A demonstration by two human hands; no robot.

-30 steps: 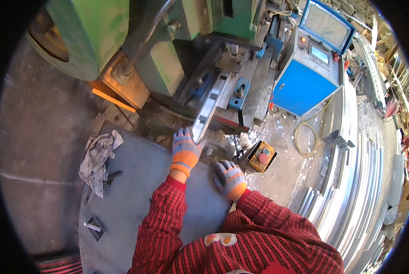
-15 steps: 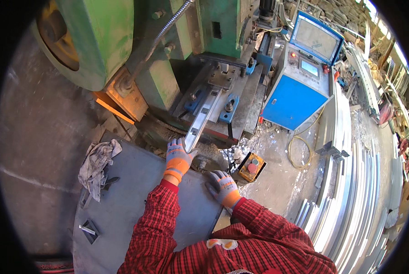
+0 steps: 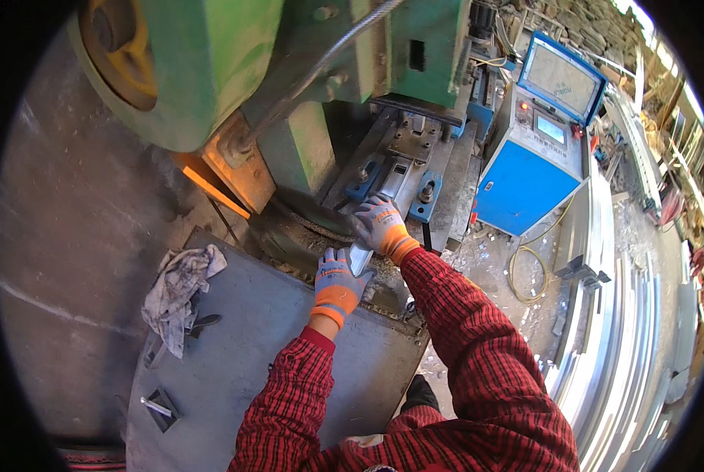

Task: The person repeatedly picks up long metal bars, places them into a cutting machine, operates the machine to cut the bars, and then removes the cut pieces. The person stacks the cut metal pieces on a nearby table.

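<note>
A shiny metal profile bar point(image 3: 397, 181) with rectangular cut-outs runs from the die point(image 3: 412, 144) of a green press point(image 3: 399, 79) toward me. Around its near end, the fingers of my left hand point(image 3: 338, 283) are closed, in a grey and orange glove. Farther up the bar, my right hand point(image 3: 382, 225), gloved alike, is wrapped over it and hides its middle stretch. The bar's far end lies at the die. On the press bed, a blue clamp point(image 3: 426, 198) with a bolt sits right of the bar, and another blue clamp point(image 3: 363, 180) left of it.
A grey metal table point(image 3: 249, 338) carries a crumpled rag point(image 3: 180, 291) and a small dark tray point(image 3: 161, 409). At right stand a blue control cabinet point(image 3: 525, 185) and long stacked metal profiles point(image 3: 603, 338). A yellow hose point(image 3: 513, 271) coils on the scrap-strewn floor.
My right hand has left the table edge and taken hold of the bar. My left hand still holds its near end. The whole view has shifted, with the scene now farther right.
</note>
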